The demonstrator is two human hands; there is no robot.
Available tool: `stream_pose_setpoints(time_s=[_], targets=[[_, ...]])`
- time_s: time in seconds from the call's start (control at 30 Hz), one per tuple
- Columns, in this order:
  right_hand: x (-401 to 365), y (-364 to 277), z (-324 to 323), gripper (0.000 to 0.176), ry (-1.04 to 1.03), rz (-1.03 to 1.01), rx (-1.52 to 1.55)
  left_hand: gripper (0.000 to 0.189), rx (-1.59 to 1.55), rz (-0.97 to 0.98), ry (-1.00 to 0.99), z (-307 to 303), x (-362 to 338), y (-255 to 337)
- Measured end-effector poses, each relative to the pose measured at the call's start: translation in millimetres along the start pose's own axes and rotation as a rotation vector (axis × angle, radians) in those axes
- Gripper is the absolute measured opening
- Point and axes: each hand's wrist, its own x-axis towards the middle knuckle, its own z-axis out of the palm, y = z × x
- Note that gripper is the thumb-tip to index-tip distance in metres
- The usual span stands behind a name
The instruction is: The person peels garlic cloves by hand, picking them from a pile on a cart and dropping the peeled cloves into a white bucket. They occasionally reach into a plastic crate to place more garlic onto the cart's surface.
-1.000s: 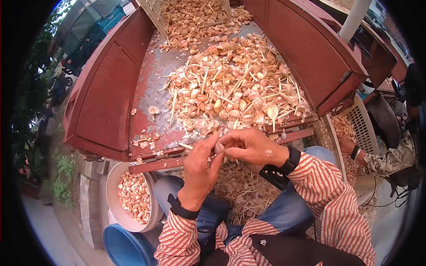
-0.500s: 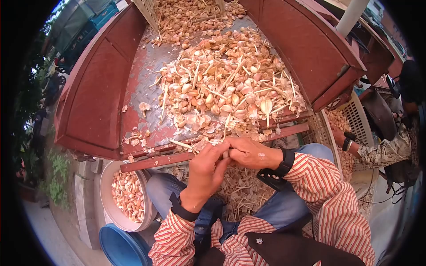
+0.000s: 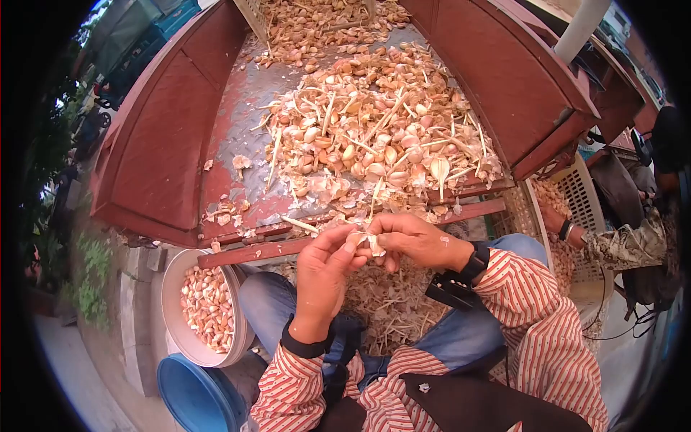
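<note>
Above my lap, in front of the trailer bed's edge, my left hand (image 3: 322, 270) and my right hand (image 3: 417, 241) meet fingertip to fingertip. Both are closed in a pinch on a garlic clove (image 3: 372, 246) with pale, papery skin flaring out from it. My fingers partly cover the clove. Just beyond my hands spreads a heap of garlic cloves (image 3: 360, 155), mixed with dry stalks and loose skins, on the worn metal bed (image 3: 241, 122). One pale stalk (image 3: 299, 225) lies at the near edge, left of my fingers.
A white bucket (image 3: 173, 317) of cloves stands at my left, beside a blue bucket (image 3: 167, 392). Red side panels (image 3: 155, 151) flank the bed. Skins and stalks (image 3: 392, 306) lie below my hands. At the right, another person's hand (image 3: 553, 218) reaches into a crate (image 3: 579, 191) of garlic.
My fingers have parted slightly, and pale papery skin now shows between them. My view has shifted a little, moving the scene slightly in the frame.
</note>
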Motion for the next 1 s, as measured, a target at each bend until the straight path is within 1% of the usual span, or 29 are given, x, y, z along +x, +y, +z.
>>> stream_pose_setpoints(time_s=[0.07, 0.17, 0.23, 0.27, 0.3, 0.33, 0.37, 0.4, 0.47, 0.5, 0.57, 0.63, 0.67, 0.77, 0.8, 0.9, 1.0], targets=[[-4, -9, 0, 0.016, -0.026, 0.010, 0.056, 0.027, -0.278, -0.114, -0.035, -1, -2, 4], [-10, -13, -5, 0.015, -0.106, -0.045, 0.347, 0.022, -0.490, -0.184, -0.036, -15, -6, 4], [-19, -25, 4, 0.015, -0.146, -0.156, 0.366, 0.021, -0.533, -0.215, 0.004, -20, -12, 7], [-28, -38, 17, 0.018, -0.193, -0.217, 0.384, 0.020, -0.560, -0.220, 0.020, -21, -13, 9], [-42, -52, 34, 0.022, -0.282, -0.217, 0.438, 0.019, -0.578, -0.216, 0.011, -21, -15, 12], [-56, -63, 53, 0.022, -0.417, -0.264, 0.486, 0.019, -0.589, -0.223, 0.007, -22, -20, 15], [-64, -75, 69, 0.015, -0.559, -0.360, 0.514, 0.018, -0.594, -0.235, -0.001, -23, -24, 19], [-56, -79, 87, 0.015, -0.694, -0.689, 0.522, 0.018, -0.586, -0.239, 0.004, -23, -29, 22], [-59, -86, 108, 0.016, -0.737, -0.954, 0.511, 0.018, -0.585, -0.256, -0.039, -24, -37, 25], [-73, -90, 113, 0.016, -0.655, -0.886, 0.505, 0.018, -0.587, -0.258, -0.059, -26, -42, 26], [-78, -110, 119, 0.015, -0.595, -0.793, 0.410, 0.022, -0.562, -0.232, -0.106, -28, -49, 28], [-64, -138, 118, 0.015, -0.633, -0.736, 0.237, 0.025, -0.535, -0.204, -0.131, -29, -59, 32], [-64, -140, 123, 0.013, -0.619, -0.746, 0.198, 0.028, -0.521, -0.195, -0.156, -31, -62, 32], [-61, -142, 138, 0.011, -0.573, -0.774, 0.188, 0.028, -0.524, -0.223, -0.092, -32, -76, 42], [-55, -146, 139, 0.008, -0.639, -0.765, 0.130, 0.027, -0.537, -0.211, -0.103, -36, -81, 42], [-45, -151, 148, 0.007, -0.690, -0.768, 0.052, 0.024, -0.571, -0.174, -0.133, -49, -92, 44], [-30, -150, 162, 0.007, -0.712, -0.733, 0.051, 0.019, -0.604, -0.127, -0.113, -69, -105, 44]])
